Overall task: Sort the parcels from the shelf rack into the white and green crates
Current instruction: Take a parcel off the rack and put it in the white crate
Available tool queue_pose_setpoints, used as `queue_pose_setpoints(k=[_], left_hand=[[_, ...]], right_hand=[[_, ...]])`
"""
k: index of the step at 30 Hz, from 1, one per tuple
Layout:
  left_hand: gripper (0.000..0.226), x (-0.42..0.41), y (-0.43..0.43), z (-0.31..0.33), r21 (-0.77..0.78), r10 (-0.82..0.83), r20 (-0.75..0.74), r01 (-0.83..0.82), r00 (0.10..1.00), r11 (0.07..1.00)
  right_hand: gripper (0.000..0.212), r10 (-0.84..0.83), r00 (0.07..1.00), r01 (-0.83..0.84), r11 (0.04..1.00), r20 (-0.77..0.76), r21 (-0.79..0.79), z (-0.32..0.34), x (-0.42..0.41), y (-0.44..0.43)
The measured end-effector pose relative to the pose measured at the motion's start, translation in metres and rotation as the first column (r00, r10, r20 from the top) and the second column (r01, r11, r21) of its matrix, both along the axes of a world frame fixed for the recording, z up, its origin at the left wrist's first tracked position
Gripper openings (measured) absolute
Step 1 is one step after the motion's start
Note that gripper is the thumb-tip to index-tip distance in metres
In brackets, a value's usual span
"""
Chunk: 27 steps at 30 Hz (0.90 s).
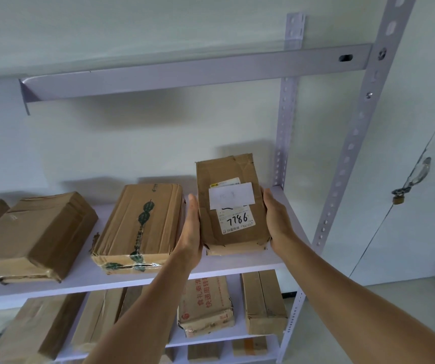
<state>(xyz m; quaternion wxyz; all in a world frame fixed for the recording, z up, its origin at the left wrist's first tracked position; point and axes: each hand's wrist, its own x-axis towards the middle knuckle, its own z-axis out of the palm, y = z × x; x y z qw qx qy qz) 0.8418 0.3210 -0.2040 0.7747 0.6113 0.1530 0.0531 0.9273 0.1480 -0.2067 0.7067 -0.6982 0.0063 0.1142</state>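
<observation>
Pale wall behind; white metal shelf rack with cardboard parcels on several levels. Crates not identifiable in view.

Target parcel: right end of the middle shelf, just beside a green-taped parcel, apart from it by the left hand.

Grip: left hand and right hand press flat on the two long sides, fingers looking straight. It is a squeeze between the palms, not a curl round the box. Whether fingertips hook underneath is hidden.

Why, as a judgement: the box is too wide for one hand, and clamping the sides keeps the label uncovered, so "7786" can be read before a crate is chosen.

Orientation: long axis runs away from the person, front to back on the shelf. Label side faces up and towards the camera, and the number reads upright. Far end sits higher than near end, so the box is tilted. Cannot tell whether the near edge touches the shelf
</observation>
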Motion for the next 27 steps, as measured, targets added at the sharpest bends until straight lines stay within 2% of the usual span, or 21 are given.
queue_pose_setpoints(k=[3,12,19,23,27], left_hand=[[0.082,-0.002,-0.005,0.006,-0.022,0.001,0.048,0.0,0.999,1.0],[0.071,-0.033,-0.02,0.029,-0.066,0.06,0.151,-0.051,0.987,0.997],[0.08,-0.079,-0.026,0.047,-0.065,0.201,0.151,-0.193,0.968,0.979],[0.082,-0.115,-0.02,0.055,-0.084,0.265,0.151,-0.255,0.952,0.963],[0.081,-0.154,-0.004,0.064,-0.067,0.317,0.19,-0.31,0.929,0.948]], right_hand=[[0.047,-0.006,0.999,0.003,0.997,0.05,0.074,0.002,-0.002,-0.001],[0.048,0.052,0.997,-0.061,0.985,0.059,0.162,0.018,-0.014,-0.003],[0.055,0.136,0.991,-0.136,0.966,0.013,0.221,0.035,-0.044,0.002],[0.066,0.195,0.981,-0.19,0.956,0.001,0.224,0.047,-0.074,0.012],[0.063,0.235,0.972,-0.231,0.946,0.012,0.227,0.06,-0.11,0.032]])
